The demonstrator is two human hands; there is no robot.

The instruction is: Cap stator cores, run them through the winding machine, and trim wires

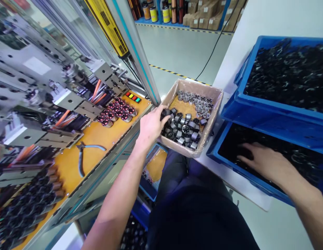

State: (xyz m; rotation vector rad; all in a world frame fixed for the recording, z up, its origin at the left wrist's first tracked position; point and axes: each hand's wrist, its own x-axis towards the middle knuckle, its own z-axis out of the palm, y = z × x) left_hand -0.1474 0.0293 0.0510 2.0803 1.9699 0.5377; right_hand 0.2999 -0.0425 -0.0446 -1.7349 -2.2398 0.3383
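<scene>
Inspector: Condition of the left grip (151,122)?

Me: Finger and thumb are closed around a dark ring (165,113), at the left rim of the cardboard box (205,85).

Inspector: And the right grip (264,161)?

Me: Down among the black parts in the lower bin (238,170), thumb set apart from the fingers. Whether it grasps a piece, I cannot tell; the dark contents hide it.

Inspector: Why this arrangement?

Me: In my judgement, reach: box before my lap, bin just to its right. Inside the box, silver rings (189,98) stand in rows at the far end, presumably for tidy packing, while loose rings (181,126) lie heaped nearer me.

Inspector: Edges and clearance?

Me: The box's right wall is near the lower bin, leaving a narrow gap. The upper bin (271,106) rises beyond, limiting my right side. On my left, the orange tabletop (99,137) carries pliers (80,161), well apart from my fingers. Above the box there is free room.
</scene>
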